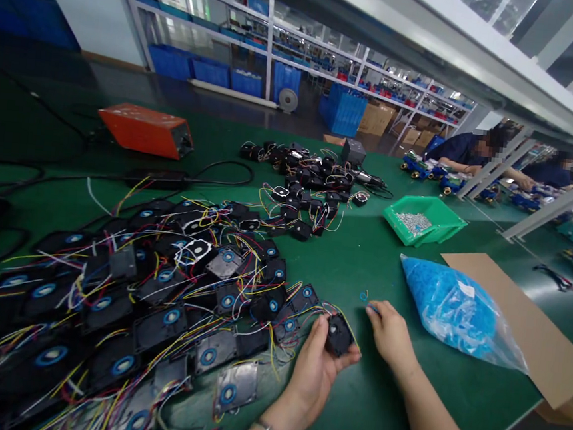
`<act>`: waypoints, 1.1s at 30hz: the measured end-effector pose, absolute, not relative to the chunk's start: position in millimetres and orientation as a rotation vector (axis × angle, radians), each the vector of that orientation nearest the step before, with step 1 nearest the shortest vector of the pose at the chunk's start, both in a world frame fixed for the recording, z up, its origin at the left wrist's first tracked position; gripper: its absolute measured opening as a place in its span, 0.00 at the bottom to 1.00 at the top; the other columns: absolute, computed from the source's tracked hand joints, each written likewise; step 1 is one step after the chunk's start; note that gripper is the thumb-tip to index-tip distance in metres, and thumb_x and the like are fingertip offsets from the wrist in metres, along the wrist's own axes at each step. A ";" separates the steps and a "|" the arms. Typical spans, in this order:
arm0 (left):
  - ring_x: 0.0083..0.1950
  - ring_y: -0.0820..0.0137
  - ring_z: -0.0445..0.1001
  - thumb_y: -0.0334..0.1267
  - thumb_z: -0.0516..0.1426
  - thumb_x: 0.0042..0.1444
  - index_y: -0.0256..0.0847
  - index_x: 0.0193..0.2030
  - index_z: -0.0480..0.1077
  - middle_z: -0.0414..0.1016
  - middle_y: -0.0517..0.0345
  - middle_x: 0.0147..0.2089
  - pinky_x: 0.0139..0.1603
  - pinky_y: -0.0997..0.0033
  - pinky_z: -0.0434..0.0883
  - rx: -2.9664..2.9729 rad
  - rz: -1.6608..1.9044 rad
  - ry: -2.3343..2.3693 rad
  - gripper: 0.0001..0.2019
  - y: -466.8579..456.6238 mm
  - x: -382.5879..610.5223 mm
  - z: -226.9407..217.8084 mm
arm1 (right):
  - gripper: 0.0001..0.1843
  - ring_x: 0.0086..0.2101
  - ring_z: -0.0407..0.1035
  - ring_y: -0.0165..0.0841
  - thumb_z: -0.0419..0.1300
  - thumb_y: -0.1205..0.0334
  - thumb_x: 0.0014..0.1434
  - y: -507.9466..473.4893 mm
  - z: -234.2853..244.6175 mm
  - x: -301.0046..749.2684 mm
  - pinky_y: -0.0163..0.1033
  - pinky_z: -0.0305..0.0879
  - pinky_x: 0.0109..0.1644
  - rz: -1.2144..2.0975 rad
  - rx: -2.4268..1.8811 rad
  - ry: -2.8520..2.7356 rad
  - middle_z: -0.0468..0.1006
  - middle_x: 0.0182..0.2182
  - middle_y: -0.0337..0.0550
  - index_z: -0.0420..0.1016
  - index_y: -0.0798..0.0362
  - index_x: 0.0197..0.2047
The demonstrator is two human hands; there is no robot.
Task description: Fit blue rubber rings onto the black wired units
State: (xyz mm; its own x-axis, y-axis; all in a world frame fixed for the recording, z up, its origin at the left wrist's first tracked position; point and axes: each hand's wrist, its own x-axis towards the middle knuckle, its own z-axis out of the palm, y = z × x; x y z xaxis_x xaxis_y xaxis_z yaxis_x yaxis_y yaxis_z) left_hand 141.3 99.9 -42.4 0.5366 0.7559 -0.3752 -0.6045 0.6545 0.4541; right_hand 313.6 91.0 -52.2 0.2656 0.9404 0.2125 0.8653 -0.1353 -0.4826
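Observation:
My left hand is closed around a small black square fan module with coloured wires, held just above the green table. My right hand rests on the table beside it, fingers pinched on a small blue ring-like part. A big heap of similar black modules with blue centres and yellow, red and white wires lies left of my hands. A clear bag of blue parts lies right of my right hand.
A second pile of black modules sits further back. A green tray of screws stands at mid right, a cardboard sheet beyond the bag. An orange box and black cables lie at back left. Other people work at the far right.

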 end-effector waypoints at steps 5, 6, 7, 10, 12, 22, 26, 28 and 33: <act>0.36 0.68 0.72 0.48 0.52 0.58 0.40 0.45 0.61 0.69 0.54 0.38 0.38 0.64 0.72 0.275 0.830 0.552 0.15 99.4 141.4 -44.3 | 0.15 0.40 0.67 0.33 0.45 0.64 0.64 65.4 -12.4 274.6 0.37 0.65 0.43 0.448 -1.759 -1.766 0.70 0.38 0.43 0.69 0.49 0.47; 0.38 0.68 0.71 0.47 0.52 0.58 0.40 0.44 0.62 0.69 0.54 0.40 0.39 0.64 0.71 0.272 0.849 0.548 0.14 99.0 141.5 -44.9 | 0.15 0.40 0.66 0.34 0.45 0.65 0.63 62.6 -8.8 266.6 0.38 0.65 0.44 0.471 -1.716 -1.798 0.69 0.38 0.44 0.68 0.49 0.49; 0.41 0.68 0.70 0.47 0.53 0.58 0.41 0.43 0.62 0.69 0.55 0.41 0.41 0.65 0.71 0.270 0.869 0.550 0.13 98.4 141.7 -45.6 | 0.16 0.40 0.65 0.35 0.45 0.66 0.63 61.1 -7.5 259.6 0.40 0.65 0.44 0.463 -1.697 -1.832 0.69 0.38 0.45 0.68 0.50 0.50; 0.45 0.68 0.69 0.46 0.56 0.56 0.41 0.40 0.63 0.69 0.57 0.42 0.43 0.67 0.70 0.275 0.903 0.567 0.12 96.7 141.8 -48.3 | 0.18 0.38 0.63 0.38 0.46 0.68 0.62 62.5 -14.4 247.0 0.44 0.65 0.42 0.342 -1.730 -1.926 0.68 0.36 0.48 0.67 0.52 0.53; 0.45 0.67 0.69 0.47 0.56 0.56 0.40 0.39 0.63 0.70 0.56 0.42 0.43 0.67 0.70 0.283 0.895 0.565 0.13 95.9 141.6 -50.0 | 0.20 0.37 0.62 0.39 0.45 0.69 0.62 64.9 -21.6 244.9 0.46 0.65 0.41 0.287 -1.751 -1.959 0.67 0.36 0.49 0.65 0.53 0.56; 0.47 0.66 0.68 0.46 0.53 0.58 0.40 0.42 0.62 0.69 0.53 0.46 0.43 0.65 0.71 0.320 0.879 0.561 0.12 94.6 139.5 -46.2 | 0.23 0.40 0.62 0.39 0.45 0.65 0.63 58.0 -20.7 249.0 0.46 0.65 0.44 0.316 -1.727 -1.852 0.67 0.39 0.49 0.56 0.49 0.61; 0.40 0.68 0.72 0.46 0.52 0.58 0.40 0.41 0.60 0.70 0.55 0.41 0.37 0.69 0.72 0.462 0.865 0.611 0.12 94.8 139.4 -45.7 | 0.20 0.41 0.63 0.38 0.44 0.63 0.64 55.2 -21.6 253.6 0.44 0.64 0.45 0.290 -1.746 -1.715 0.68 0.40 0.48 0.60 0.50 0.58; 0.32 0.70 0.74 0.48 0.52 0.58 0.41 0.42 0.58 0.71 0.56 0.36 0.31 0.71 0.72 0.517 0.845 0.669 0.14 94.3 140.2 -47.7 | 0.19 0.40 0.64 0.37 0.44 0.62 0.64 54.4 -23.8 256.8 0.43 0.64 0.43 0.297 -1.773 -1.650 0.68 0.39 0.48 0.61 0.50 0.57; 0.21 0.71 0.72 0.51 0.52 0.56 0.40 0.42 0.56 0.69 0.61 0.25 0.20 0.77 0.67 0.587 0.861 0.747 0.17 91.4 140.9 -49.6 | 0.19 0.38 0.66 0.36 0.45 0.59 0.64 54.1 -31.9 261.0 0.39 0.63 0.42 0.381 -1.780 -1.552 0.69 0.39 0.46 0.63 0.50 0.56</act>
State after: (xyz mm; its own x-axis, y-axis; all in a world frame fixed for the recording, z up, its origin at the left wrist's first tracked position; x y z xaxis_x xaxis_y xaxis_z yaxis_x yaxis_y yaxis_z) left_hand 140.9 91.4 -49.6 0.4349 0.8344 -0.3385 -0.4530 0.5276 0.7186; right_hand 261.0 54.1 -31.9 0.2271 0.9447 0.2365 0.7273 -0.0031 -0.6863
